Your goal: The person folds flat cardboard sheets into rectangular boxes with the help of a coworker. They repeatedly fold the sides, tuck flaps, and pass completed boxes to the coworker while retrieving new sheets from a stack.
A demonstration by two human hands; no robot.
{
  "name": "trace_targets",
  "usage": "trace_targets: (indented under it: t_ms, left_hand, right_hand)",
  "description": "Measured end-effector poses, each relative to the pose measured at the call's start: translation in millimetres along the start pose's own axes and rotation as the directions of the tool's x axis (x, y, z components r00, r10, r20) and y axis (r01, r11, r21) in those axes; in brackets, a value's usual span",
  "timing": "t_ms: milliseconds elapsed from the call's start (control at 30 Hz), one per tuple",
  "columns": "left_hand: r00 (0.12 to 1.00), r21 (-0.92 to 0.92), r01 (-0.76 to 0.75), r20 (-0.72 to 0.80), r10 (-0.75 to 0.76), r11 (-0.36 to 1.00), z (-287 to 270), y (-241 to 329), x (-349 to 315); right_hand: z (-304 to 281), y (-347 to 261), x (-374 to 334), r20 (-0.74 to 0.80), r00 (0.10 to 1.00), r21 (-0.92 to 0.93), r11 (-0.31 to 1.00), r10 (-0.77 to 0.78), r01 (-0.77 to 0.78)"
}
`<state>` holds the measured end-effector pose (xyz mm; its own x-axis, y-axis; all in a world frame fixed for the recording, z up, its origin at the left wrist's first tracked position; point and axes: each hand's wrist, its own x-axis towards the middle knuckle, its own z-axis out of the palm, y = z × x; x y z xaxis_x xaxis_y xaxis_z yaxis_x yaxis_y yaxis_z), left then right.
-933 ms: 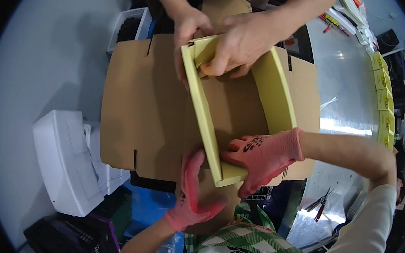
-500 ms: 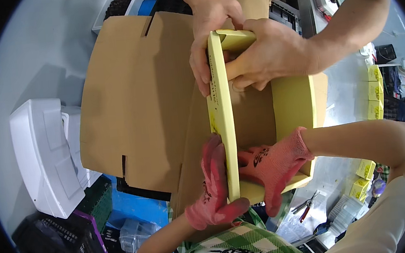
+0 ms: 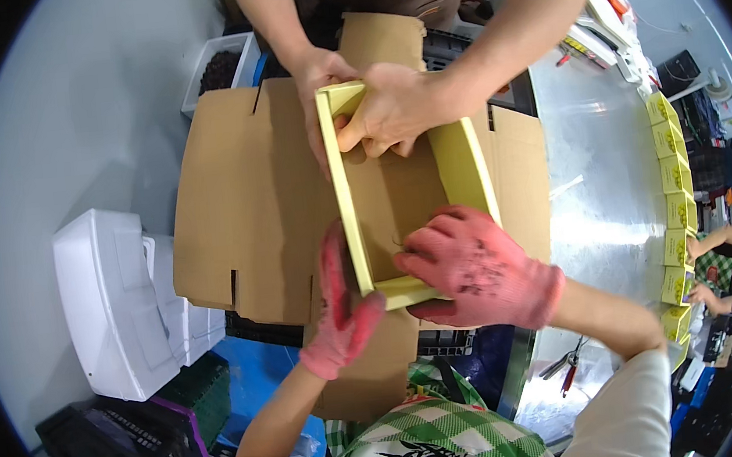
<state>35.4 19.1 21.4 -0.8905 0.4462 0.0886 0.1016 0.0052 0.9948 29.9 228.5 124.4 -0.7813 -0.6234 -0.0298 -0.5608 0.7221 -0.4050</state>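
Note:
A pale yellow open-topped carton (image 3: 466, 170) is held between me and a person across from me, above flattened brown cardboard (image 3: 232, 206). My left hand (image 3: 339, 310), in a red work glove, presses along the outside of its left wall, the thumb at the near corner. My right hand (image 3: 485, 270), gloved alike, grips the near wall, with fingers inside and thumb below. Bare hands of the other person hold the far end: one hand (image 3: 316, 75) lies outside the left wall, the other (image 3: 394, 107) reaches over the far wall with its fingers inside.
A metal table (image 3: 590, 180) stretches along the right, with red-handled pliers (image 3: 567, 376) on it and a row of yellow cartons (image 3: 674, 181) at its far edge. White plastic bins (image 3: 118, 305) and dark crates (image 3: 114, 447) stand at left. Another worker (image 3: 727, 269) is far right.
The carton has come down flatter over the cardboard, showing more of its inside. My right hand has turned over the near wall. My view has shifted, bringing more of the right side in.

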Motion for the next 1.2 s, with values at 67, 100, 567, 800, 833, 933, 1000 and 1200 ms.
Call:
trace_targets:
  t_ms: [67,100,567,800,833,933,1000,1200]
  left_hand:
    - [1.0,0.021,0.015,-0.006,-0.015,1.0,-12,-1,-15]
    - [0.992,0.216,-0.109,-0.035,0.119,0.97,-25,-8,-25]
    - [0.749,0.607,0.662,-0.521,-0.409,0.44,-184,-12,0]
    - [0.648,0.538,0.755,-0.526,-0.551,0.375,-196,-10,2]
    - [0.612,0.5,0.784,-0.517,-0.599,0.369,-197,-5,3]
    - [0.69,0.565,0.72,-0.522,-0.501,0.402,-207,-17,-1]
    - [0.726,0.625,0.676,-0.471,-0.501,0.392,-218,-21,0]
    - [0.617,0.523,0.786,-0.643,-0.454,0.33,-245,-29,3]
  right_hand:
    - [-7,-10,-33,-0.36,0.924,0.154,0.985,0.129,-0.077]
    - [-1,-12,-53,-0.517,0.821,0.225,0.964,0.242,-0.143]
    - [124,36,-191,-0.023,0.194,0.612,0.167,0.981,-0.773]
    - [97,22,-177,-0.102,0.126,0.481,0.159,0.987,-0.862]
    - [92,18,-175,-0.099,0.129,0.459,0.16,0.987,-0.874]
    - [78,7,-170,-0.113,0.13,0.383,0.163,0.985,-0.909]
    - [80,6,-170,-0.16,0.12,0.349,0.17,0.98,-0.921]
    - [71,-2,-163,-0.224,0.105,0.279,0.167,0.969,-0.946]
